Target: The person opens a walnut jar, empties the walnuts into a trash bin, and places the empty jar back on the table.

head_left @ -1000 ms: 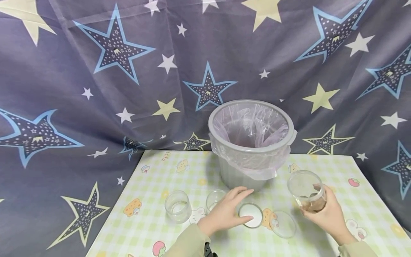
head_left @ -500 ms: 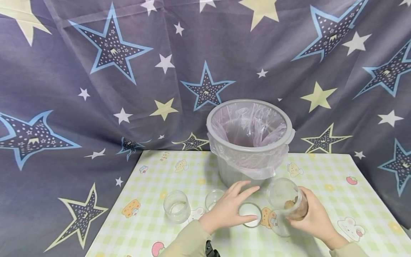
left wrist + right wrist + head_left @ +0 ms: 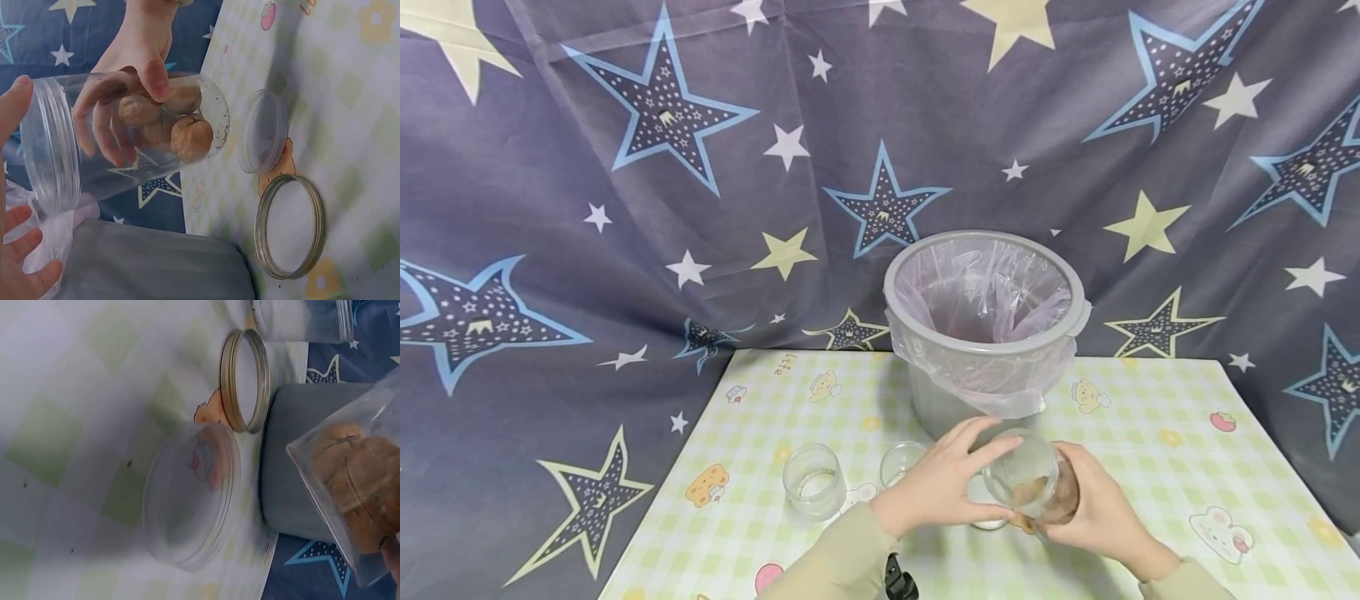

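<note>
My right hand (image 3: 1097, 512) grips a clear jar (image 3: 103, 178) around its lower part. Several walnuts (image 3: 192, 139) lie at the jar's bottom end, and its mouth tilts toward my left hand (image 3: 928, 492). The left thumb and fingers are spread on either side of the jar's mouth; whether they touch it I cannot tell. Beneath the jar on the table are a gold-rimmed ring lid (image 3: 320, 228) with a white middle and a clear plastic lid (image 3: 187, 500). In the head view the jar and hands partly hide both.
A grey bin (image 3: 947, 408) lined with a pinkish plastic bag (image 3: 992, 387) stands behind the hands. Left of the left hand are two clear open jars, one (image 3: 814, 483) farther out and one (image 3: 901, 460) partly behind the hand. A checked cloth (image 3: 760, 517) covers the table.
My right hand has carried the jar of walnuts leftward from the table's right side, over the lids, up to my left hand. The left hand has stayed nearly in place, fingers spread.
</note>
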Available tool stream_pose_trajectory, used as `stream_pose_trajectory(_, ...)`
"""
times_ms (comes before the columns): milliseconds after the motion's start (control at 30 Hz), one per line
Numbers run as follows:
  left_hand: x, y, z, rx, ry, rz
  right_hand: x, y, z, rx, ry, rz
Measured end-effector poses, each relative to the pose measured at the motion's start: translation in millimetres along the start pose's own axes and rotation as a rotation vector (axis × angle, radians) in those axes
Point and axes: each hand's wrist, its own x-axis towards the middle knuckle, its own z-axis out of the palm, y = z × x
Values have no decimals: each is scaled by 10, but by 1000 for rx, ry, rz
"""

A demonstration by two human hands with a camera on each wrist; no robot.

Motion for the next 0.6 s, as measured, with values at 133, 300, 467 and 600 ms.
stream_pose_trajectory(133,-1,-14,7,31,-11,32,43,-44,48,-6,-28,-39)
stream_pose_trajectory(300,-24,-31,2,74,-44,45,77,-81,93,-43,-55,-54)
stream_pose_trajectory(467,-27,-49,-3,147,-71,68,107,-102,141,-61,-68,-73)
stream_pose_trajectory(600,-25,-80,21,234,-61,94,127,-109,169,-63,-72,-81)
